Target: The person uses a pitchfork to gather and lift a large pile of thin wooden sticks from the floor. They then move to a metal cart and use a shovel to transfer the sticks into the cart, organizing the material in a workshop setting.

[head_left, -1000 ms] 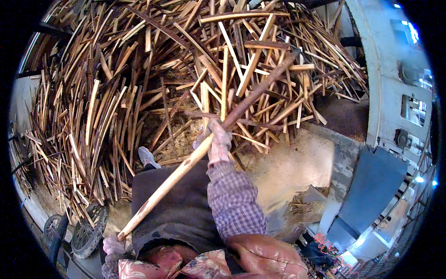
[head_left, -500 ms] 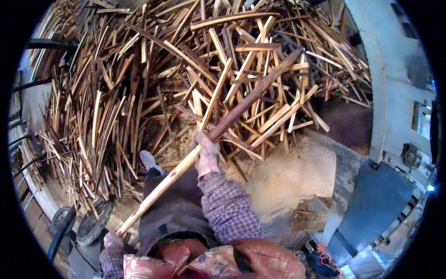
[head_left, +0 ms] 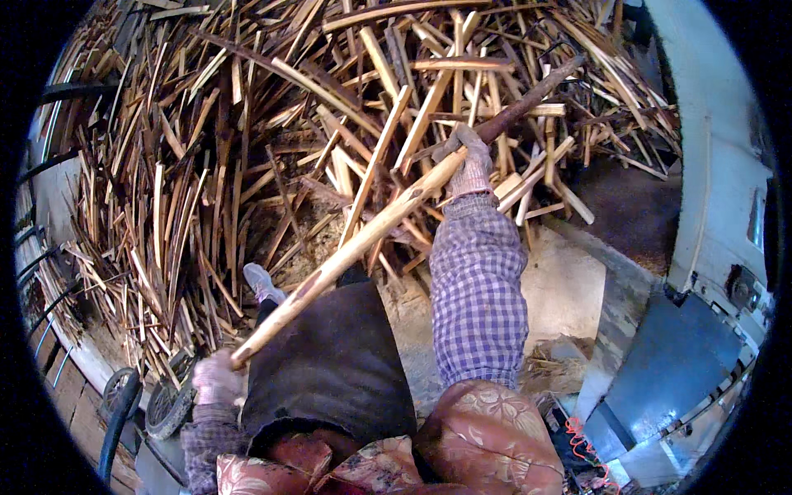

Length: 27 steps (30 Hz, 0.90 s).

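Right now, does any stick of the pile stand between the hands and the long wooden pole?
Nothing visible does: the left hand holds the pole at its near end, the right hand grips it farther up. The sticks show behind it.

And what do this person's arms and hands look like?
The right sleeve and left sleeve have purplish checks; the right one looks puffy. Reddish cloth with pale flowers covers the upper right arm. The right hand and left hand seem gloved, but it's blurry.

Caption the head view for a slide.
Left hand and right hand grip a long pole before a heap of sticks.
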Available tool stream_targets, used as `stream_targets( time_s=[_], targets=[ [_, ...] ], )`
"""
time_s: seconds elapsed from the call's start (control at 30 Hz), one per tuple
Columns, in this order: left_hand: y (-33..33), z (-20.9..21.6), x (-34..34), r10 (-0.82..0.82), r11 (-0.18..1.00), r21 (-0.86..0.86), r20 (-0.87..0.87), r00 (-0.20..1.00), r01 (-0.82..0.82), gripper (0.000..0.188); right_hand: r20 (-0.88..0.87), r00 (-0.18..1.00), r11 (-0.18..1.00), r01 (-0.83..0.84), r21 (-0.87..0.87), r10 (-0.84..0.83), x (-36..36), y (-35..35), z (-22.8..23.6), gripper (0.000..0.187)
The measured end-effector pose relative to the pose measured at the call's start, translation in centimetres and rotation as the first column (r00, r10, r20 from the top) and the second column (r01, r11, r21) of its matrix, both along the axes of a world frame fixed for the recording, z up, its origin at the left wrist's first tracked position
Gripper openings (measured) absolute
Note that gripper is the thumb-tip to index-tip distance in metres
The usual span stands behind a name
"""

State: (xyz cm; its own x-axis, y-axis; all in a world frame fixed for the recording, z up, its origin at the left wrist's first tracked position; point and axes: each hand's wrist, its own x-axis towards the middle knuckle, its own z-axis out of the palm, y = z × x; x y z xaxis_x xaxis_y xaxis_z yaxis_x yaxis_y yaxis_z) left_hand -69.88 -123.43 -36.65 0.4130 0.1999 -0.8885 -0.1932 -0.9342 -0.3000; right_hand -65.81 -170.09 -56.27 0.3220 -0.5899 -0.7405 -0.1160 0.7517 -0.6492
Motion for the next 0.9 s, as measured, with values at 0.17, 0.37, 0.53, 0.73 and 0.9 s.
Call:
stream_targets(
  time_s=[0.17,0.37,0.53,0.73,0.9],
  targets=[
    [2.9,4.0,0.1,-0.063,0.991,0.117,-0.033,0.997,0.067,0.042,0.049,0.994,0.994,-0.102,0.036,0.1,0.0,5.4,3.5,0.023],
    [11.5,6.2,-2.7,0.013,0.99,0.137,-0.033,0.999,-0.008,0.042,0.001,0.999,0.965,0.045,0.26,-0.047,-2.5,10.4,3.5,0.02],
    [5.7,4.3,-1.2,0.005,0.996,0.088,0.053,0.999,-0.01,0.037,0.094,0.988,0.981,-0.135,0.138,0.123,1.1,6.9,0.6,0.016],
    [3.1,3.6,-2.8,0.052,0.997,0.053,-0.102,0.993,-0.047,0.035,0.12,0.977,0.976,-0.188,0.108,0.175,-1.8,3.8,-4.2,0.014],
    [11.9,6.7,-6.0,0.191,0.981,0.096,-0.385,0.903,-0.167,0.035,-0.14,0.941,0.932,-0.328,-0.155,0.308,-3.2,15.4,1.0,0.012]
  ],
)
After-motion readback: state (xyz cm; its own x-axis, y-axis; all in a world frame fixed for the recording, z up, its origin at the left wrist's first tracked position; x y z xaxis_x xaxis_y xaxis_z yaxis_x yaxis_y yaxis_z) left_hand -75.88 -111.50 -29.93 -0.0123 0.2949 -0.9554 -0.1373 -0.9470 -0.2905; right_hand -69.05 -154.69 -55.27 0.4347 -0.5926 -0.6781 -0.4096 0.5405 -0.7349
